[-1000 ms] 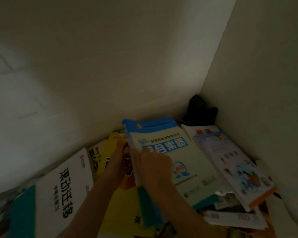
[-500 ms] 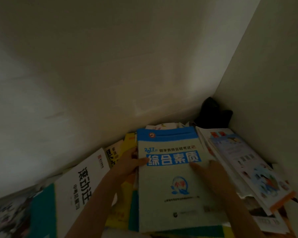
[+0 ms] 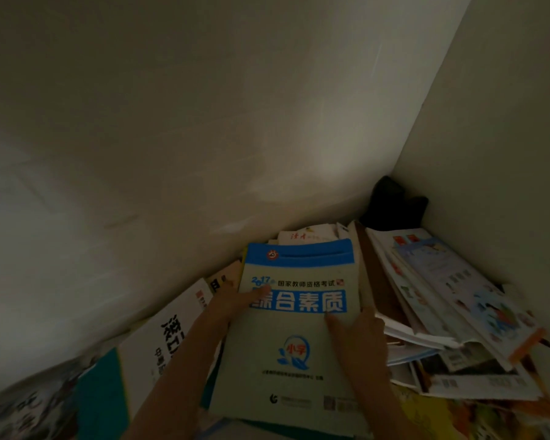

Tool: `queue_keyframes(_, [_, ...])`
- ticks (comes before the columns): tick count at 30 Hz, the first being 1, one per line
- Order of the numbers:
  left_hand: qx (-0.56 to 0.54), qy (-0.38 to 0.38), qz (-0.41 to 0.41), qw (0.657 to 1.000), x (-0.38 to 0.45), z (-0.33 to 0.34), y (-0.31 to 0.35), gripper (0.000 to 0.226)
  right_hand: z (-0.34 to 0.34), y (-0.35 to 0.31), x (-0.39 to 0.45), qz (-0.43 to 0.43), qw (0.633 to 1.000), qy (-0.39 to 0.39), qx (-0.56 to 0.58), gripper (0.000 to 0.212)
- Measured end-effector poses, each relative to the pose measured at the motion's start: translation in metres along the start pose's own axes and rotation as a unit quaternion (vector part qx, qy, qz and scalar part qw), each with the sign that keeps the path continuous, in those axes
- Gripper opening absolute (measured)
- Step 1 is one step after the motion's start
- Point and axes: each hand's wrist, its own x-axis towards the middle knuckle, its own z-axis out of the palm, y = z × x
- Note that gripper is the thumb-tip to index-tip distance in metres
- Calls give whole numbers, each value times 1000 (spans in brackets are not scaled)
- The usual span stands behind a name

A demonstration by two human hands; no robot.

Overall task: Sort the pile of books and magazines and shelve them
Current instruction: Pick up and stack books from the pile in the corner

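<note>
A white book (image 3: 169, 331) with black characters is lying at the left. The left hand (image 3: 235, 300) is gripping the left edge of the blue-banded book (image 3: 296, 328) reading "2017 综合素质", while the right hand (image 3: 359, 328) is pressing flat, fingers open, on its right edge. Magazines (image 3: 451, 300) are lying at the right.

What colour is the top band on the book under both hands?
Blue, above a pale cover; book, head view.

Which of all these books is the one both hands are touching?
The blue-banded book with 2017 on its pale cover, in the middle. The left hand and right hand press on it; the others lie untouched.
</note>
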Motion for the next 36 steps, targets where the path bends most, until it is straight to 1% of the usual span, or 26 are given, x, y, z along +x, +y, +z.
queue_keyframes(2, [10, 7, -36, 999, -4, -5, 3, 27, 2, 4, -3, -2, 999, -7, 32, 41])
queue_keyframes(4, [-3, 4, -30, 1000, -7, -8, 1, 21, 1, 8, -4, 1, 997, -16, 70, 34])
queue_keyframes(6, [-45, -3, 0, 999, -13, -9, -5, 21, -2, 11, -3, 22, 992, -29, 124, 32])
queue_keyframes(8, [-68, -2, 28, 997, -22, -6, -11, 12, -7, 12, -5, 37, 983, -45, 174, 37])
queue_keyframes(9, [-71, 2, 45, 996, -28, -4, -12, 12, -10, 11, -7, 44, 976, -55, 204, 44])
queue_keyframes(11, [-77, 14, 82, 994, -40, 1, -15, 20, -15, 11, -12, 66, 956, -84, 274, 64])
queue_keyframes(12, [-86, 22, 98, 991, -43, 1, -17, 23, -18, 12, -16, 75, 945, -103, 303, 65])
queue_keyframes(13, [-104, 29, 112, 988, -49, 1, -16, 26, -23, 11, -21, 68, 936, -120, 324, 56])
queue_keyframes(15, [-130, 40, 137, 981, -59, 2, -9, 32, -35, 0, -28, 10, 931, -138, 339, 29])
queue_keyframes(17, [-143, 58, 181, 971, -69, 5, 10, 28, -56, -20, -32, -76, 930, -122, 338, 17])
queue_keyframes(19, [-142, 83, 248, 955, -75, 11, 39, 21, -79, -43, -25, -148, 921, -94, 347, 15])
queue_keyframes(20, [-134, 92, 286, 944, -76, 14, 54, 21, -90, -53, -20, -179, 914, -80, 354, 16])
queue_keyframes(22, [-120, 97, 359, 921, -77, 24, 82, 25, -108, -70, -9, -222, 896, -74, 377, 18])
queue_keyframes(24, [-108, 75, 407, 904, -70, 33, 98, 33, -118, -73, 4, -246, 881, -87, 396, 16])
queue_keyframes(25, [-98, 61, 413, 904, -64, 38, 101, 38, -119, -71, 12, -254, 877, -90, 397, 17])
queue_keyframes(27, [-84, 34, 393, 915, -48, 48, 93, 47, -116, -59, 27, -257, 882, -84, 385, 18])
queue_keyframes(29, [-77, 18, 361, 929, -31, 57, 71, 55, -106, -44, 42, -249, 895, -71, 364, 28])
queue_keyframes(30, [-73, 21, 349, 934, -24, 59, 60, 59, -99, -37, 49, -242, 901, -68, 354, 33])
queue_keyframes(31, [-69, 32, 340, 937, -21, 60, 50, 60, -92, -32, 54, -239, 906, -66, 344, 35])
queue_keyframes(33, [-102, 49, 324, 939, -17, 60, 42, 57, -80, -27, 59, -237, 913, -58, 328, 35])
queue_keyframes(36, [-191, 30, 294, 936, -18, 60, 48, 49, -73, -30, 56, -255, 911, -50, 321, 26])
